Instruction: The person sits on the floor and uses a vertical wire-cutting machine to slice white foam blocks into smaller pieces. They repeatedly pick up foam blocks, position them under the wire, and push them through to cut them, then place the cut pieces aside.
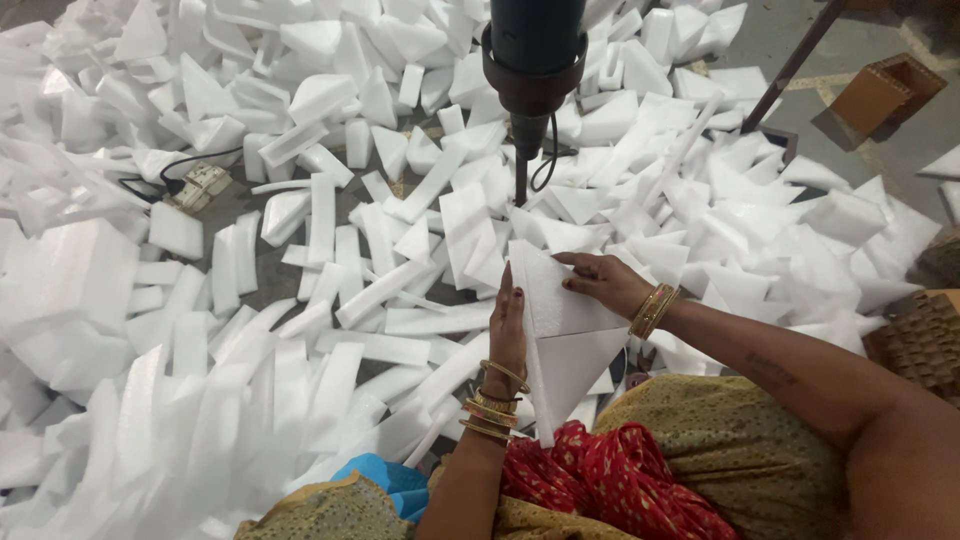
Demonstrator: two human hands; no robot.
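Observation:
A white foam block (560, 335), wedge-shaped, stands on edge in front of me. My left hand (507, 325) lies flat against its left face, fingers pointing up. On its top right corner rests my right hand (605, 282), fingers curled over the edge. Both wrists wear gold bangles. Directly above the block hangs a black power tool (535, 60) with a thin dark rod (521, 180) pointing down, its tip a little above the foam's upper corner.
Several cut white foam pieces (330, 220) cover the floor all around. A white switch box with a black cable (200, 185) lies at left. A brown cardboard box (885, 90) and a dark metal leg (790, 65) are upper right. A woven basket edge (925, 340) is at right.

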